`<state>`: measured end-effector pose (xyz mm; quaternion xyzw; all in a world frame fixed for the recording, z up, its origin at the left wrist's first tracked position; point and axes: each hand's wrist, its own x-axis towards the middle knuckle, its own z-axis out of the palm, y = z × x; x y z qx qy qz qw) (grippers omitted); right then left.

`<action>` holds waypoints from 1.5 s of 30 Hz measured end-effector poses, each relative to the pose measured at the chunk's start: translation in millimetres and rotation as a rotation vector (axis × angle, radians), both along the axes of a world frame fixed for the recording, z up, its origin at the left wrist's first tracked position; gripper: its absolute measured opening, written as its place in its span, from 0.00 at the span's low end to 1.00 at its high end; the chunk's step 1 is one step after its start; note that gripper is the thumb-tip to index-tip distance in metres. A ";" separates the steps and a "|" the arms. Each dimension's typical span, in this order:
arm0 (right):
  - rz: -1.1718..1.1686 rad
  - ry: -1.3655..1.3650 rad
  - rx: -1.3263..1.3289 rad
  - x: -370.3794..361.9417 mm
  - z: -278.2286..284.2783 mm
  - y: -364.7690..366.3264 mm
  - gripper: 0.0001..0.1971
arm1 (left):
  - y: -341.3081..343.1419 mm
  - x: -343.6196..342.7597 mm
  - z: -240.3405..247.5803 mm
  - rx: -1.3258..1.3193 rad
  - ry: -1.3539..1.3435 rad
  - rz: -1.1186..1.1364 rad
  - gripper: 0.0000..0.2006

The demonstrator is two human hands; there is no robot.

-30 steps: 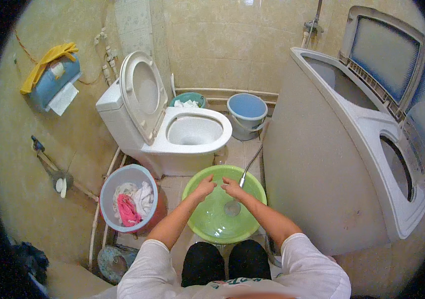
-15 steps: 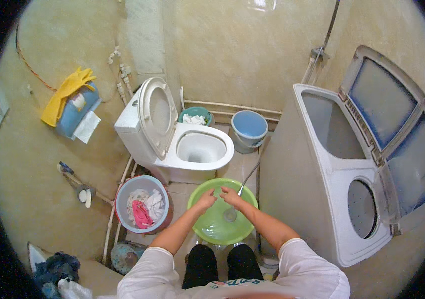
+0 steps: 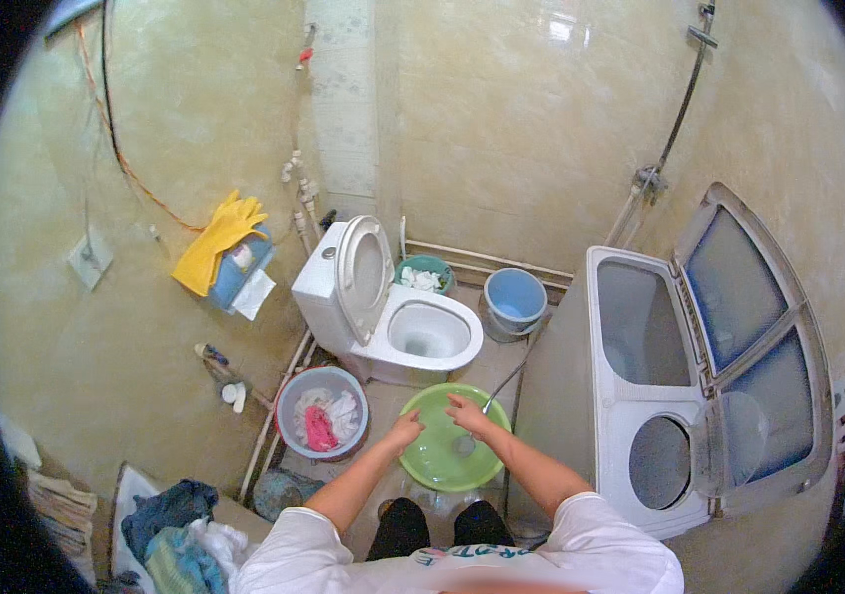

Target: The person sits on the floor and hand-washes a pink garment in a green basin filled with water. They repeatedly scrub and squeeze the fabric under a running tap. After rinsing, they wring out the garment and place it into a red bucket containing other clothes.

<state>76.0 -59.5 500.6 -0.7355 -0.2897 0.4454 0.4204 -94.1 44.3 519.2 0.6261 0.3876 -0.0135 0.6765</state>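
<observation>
Standing at right of frame, the twin-tub washing machine [image 3: 680, 386] has its lids raised. Left of it sits the white toilet [image 3: 393, 317]. Below centre, the green basin [image 3: 447, 460] lies under both hands: left hand [image 3: 404, 432] loosely curled at its rim, right hand [image 3: 464, 411] over it, grip unclear.

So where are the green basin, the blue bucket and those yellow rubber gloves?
green basin [image 3: 439, 467]: head view, on the bare inner floor of the basin.
blue bucket [image 3: 514, 294]: head view, on the inside of the bucket.
yellow rubber gloves [image 3: 216, 238]: head view, on the palm of the hanging gloves.
</observation>
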 end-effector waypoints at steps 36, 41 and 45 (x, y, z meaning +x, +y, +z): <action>0.441 0.478 -0.040 -237.4 227.5 54.0 0.25 | -81.3 -276.1 289.2 -0.039 -0.201 0.985 0.26; 0.640 0.551 -0.024 -290.2 237.9 76.0 0.25 | -81.6 -329.0 237.5 0.093 -0.131 1.109 0.27; 0.760 0.524 -0.019 -322.8 257.8 83.4 0.24 | -96.2 -349.2 261.0 0.149 -0.125 1.190 0.26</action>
